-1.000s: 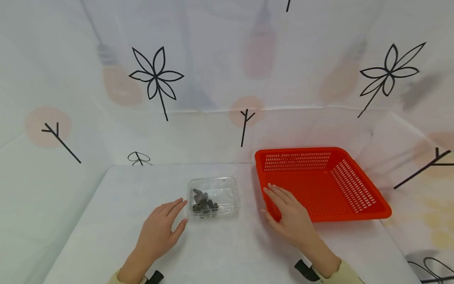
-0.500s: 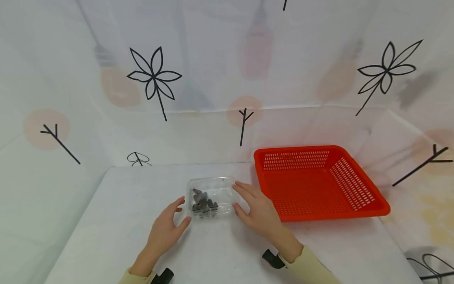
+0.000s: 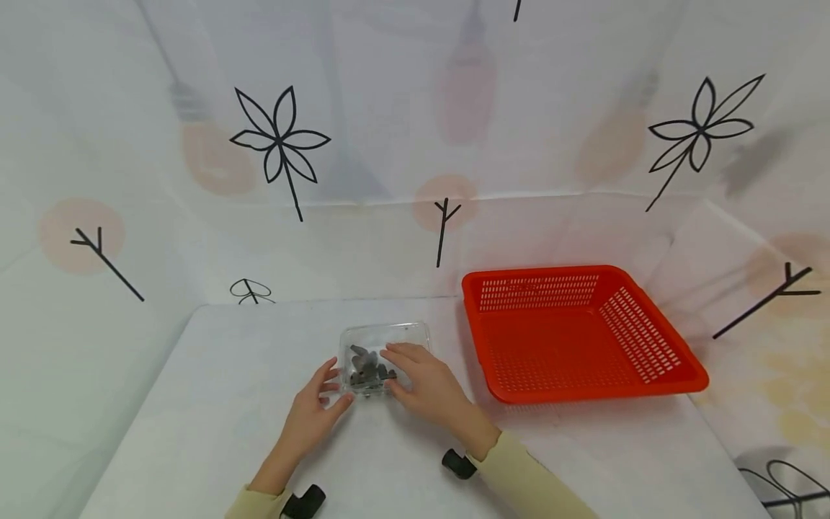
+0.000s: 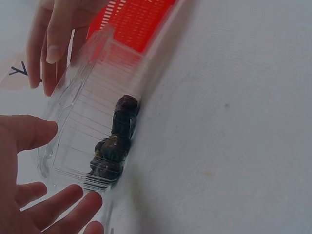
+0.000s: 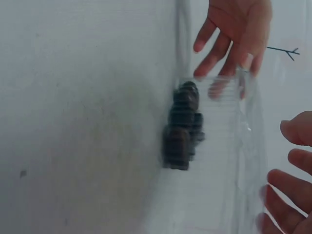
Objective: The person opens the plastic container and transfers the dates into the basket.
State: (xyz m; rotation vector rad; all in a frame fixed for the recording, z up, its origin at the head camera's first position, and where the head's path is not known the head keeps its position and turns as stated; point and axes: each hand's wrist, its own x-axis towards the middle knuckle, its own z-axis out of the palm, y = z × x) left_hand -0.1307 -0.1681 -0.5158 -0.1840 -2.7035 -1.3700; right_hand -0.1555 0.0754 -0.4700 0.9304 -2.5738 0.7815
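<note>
A clear plastic box (image 3: 382, 334) sits on the white table. Several small dark, rounded lumps (image 3: 365, 366) lie bunched at its left end; the left wrist view shows these lumps (image 4: 114, 151) through the clear wall. My left hand (image 3: 308, 417) is at the box's left end, fingers spread and loosely bent, thumb near the front corner. Over the right part of the box reaches my right hand (image 3: 431, 386), its fingers extended above the rim and hiding that end. In the right wrist view, the left hand's fingers (image 5: 229, 51) stand at the far end of the box. Neither hand grips anything.
A red perforated plastic basket (image 3: 583, 393) stands to the right of the box, with nothing seen inside. The white tabletop (image 3: 214, 404) meets a patterned cloth backdrop (image 3: 363, 245) behind and at both sides.
My right hand has moved left from beside the red basket to over the clear box. My left hand has shifted slightly right at the box's left end. The box and lumps stay put.
</note>
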